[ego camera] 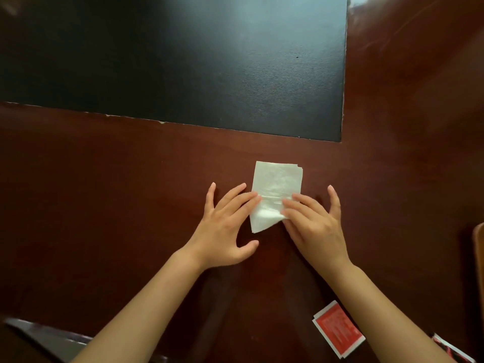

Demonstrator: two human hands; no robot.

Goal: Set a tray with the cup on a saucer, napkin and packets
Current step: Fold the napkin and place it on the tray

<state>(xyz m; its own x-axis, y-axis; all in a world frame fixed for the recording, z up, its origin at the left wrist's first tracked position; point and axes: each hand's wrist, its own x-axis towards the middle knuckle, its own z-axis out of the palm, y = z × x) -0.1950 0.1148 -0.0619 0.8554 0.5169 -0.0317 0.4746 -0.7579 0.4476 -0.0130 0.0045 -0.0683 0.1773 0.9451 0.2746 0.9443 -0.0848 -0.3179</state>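
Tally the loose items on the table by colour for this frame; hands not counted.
White: 1, the folded napkin, pressed flat by the left hand and right hand.
Red: 1, the packet near the right forearm.
Unclear: 1, a second packet cut off at the frame's lower right corner.
Total: 3.

White napkin [276, 186]; red white-edged packet [337, 328]; reddish-brown table [104, 192]; black inlay [183, 61]

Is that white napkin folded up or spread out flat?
Folded. The napkin is a small rectangle with layered edges at its far right corner and a crease across it, where fingertips of the left hand and right hand press.
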